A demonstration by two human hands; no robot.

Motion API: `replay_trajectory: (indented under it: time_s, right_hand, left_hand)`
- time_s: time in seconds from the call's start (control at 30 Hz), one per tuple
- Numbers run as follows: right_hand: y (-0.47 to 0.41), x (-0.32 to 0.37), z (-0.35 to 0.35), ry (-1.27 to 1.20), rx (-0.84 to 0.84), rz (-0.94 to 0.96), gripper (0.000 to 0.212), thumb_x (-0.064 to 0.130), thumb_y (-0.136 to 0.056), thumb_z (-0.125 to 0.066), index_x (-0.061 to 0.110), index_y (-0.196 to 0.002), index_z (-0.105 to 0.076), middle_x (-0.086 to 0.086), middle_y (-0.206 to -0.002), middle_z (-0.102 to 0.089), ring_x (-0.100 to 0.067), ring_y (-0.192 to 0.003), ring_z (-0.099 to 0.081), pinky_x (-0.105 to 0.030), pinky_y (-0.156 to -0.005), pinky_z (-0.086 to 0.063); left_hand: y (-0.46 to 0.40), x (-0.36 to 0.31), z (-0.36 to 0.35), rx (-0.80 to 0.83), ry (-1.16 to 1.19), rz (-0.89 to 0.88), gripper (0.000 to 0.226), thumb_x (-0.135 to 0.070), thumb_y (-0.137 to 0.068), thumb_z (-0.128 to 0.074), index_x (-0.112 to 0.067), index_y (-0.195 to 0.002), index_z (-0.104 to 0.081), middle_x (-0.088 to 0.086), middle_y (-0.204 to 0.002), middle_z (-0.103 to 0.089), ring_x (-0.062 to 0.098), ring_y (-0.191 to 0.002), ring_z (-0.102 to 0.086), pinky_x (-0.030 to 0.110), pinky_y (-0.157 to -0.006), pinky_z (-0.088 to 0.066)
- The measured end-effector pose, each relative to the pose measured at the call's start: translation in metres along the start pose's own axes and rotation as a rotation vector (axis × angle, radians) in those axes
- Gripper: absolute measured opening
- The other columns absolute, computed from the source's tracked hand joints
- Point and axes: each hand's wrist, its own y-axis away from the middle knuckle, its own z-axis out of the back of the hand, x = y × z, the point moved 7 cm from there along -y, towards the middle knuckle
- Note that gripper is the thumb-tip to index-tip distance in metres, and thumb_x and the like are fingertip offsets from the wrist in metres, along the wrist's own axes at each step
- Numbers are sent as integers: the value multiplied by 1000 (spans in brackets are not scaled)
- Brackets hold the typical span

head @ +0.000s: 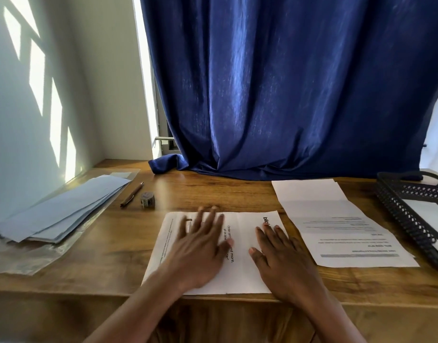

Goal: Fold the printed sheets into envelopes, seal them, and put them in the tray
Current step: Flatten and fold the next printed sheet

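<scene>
A printed white sheet [245, 268] lies flat at the wooden desk's near edge, with crease lines across it. My left hand [200, 246] rests on its left half with fingers spread and straight; it looks blurred. Flat on the sheet's right part presses my right hand [282, 261], fingers straight. A second printed sheet [336, 224], creased into thirds, lies to the right. A stack of pale blue envelopes [62, 209] sits at the left on clear plastic. The black mesh tray [411, 219] stands at the far right with white paper inside.
A brown pen [131, 195] and a small roll of tape [147, 199] lie behind the sheet toward the left. A blue curtain [287, 82] hangs along the desk's back edge, its hem on the wood. A white wall closes the left side.
</scene>
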Motion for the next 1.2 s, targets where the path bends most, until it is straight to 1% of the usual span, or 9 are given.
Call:
replay_trajectory:
  time_s: [0.17, 0.53, 0.7, 0.8, 0.9, 0.97, 1.03, 1.1, 1.2]
  right_hand:
    - [1, 2, 2, 14, -4, 6, 71, 67, -99, -5, 34, -161, 10, 11, -168, 17, -12, -155, 16, -34, -117, 12]
    - [6, 6, 15, -67, -12, 26, 70, 68, -100, -14, 39, -161, 7, 17, -167, 14, -9, -155, 12, -37, -121, 7]
    - [39, 26, 58, -89, -344, 235, 62, 69, -100, -30, 42, -156, -32, 18, -165, -23, -5, -153, -12, -38, -124, -8]
    - [56, 50, 40, -154, -103, 355, 81, 93, -84, -22, 60, -152, 6, 32, -162, 13, 11, -147, 20, -31, -120, 8]
    - [67, 79, 18, -65, 64, 463, 100, 96, -75, -26, 54, -148, 29, 26, -160, 30, 1, -147, 31, -35, -120, 18]
    - [73, 90, 15, 52, 13, 523, 101, 83, -76, -40, 42, -161, -5, 12, -170, -7, -13, -157, -6, -44, -127, -12]
    - [81, 90, 23, 36, -111, 539, 83, 66, -70, -69, 32, -145, -55, 5, -150, -55, -16, -138, -52, -41, -107, -50]
    - [84, 79, 25, -108, -192, 559, 71, 44, -63, -87, 32, -130, -68, 7, -138, -65, -15, -128, -62, -41, -99, -56]
    - [70, 68, 36, -277, -106, 575, 63, 14, -80, -83, 35, -135, -60, 13, -150, -51, -6, -143, -41, -34, -117, -40]
  left_hand:
    - [3, -6, -18, 90, -9, -70, 67, -66, -103, -6, -37, -161, 11, -15, -168, 17, 9, -153, 24, 41, -128, 11]
    - [25, 94, -5, 138, -36, 198, 67, -67, -101, -3, -35, -156, 18, -15, -167, 21, 5, -151, 24, 34, -126, 10]
    - [45, 81, 6, 129, 36, 306, 92, -75, -86, 9, -27, -164, 3, -6, -172, 8, 12, -157, 14, 41, -128, 8]
    - [61, 72, 20, 35, -23, 344, 110, -76, -76, 20, -23, -164, -20, -2, -166, -24, 18, -156, -13, 45, -129, -1]
    - [80, 62, 31, -39, -88, 344, 103, -74, -83, 17, -27, -158, -36, -6, -144, -38, 16, -143, -31, 43, -128, -10]
    - [92, 56, 35, -64, -115, 327, 101, -74, -85, 20, -32, -150, -45, -11, -129, -40, 11, -130, -38, 39, -125, -16]
    - [106, 54, 40, -73, -82, 306, 109, -81, -78, 24, -37, -138, -55, -15, -119, -40, 6, -118, -39, 35, -122, -20]
    - [116, 59, 48, -82, 12, 276, 113, -91, -72, 22, -43, -131, -61, -22, -122, -42, 1, -118, -37, 34, -123, -20]
    - [125, 74, 48, 55, 207, 117, 102, -108, -63, -4, -58, -143, -43, -39, -152, -21, -9, -145, -16, 38, -129, -7]
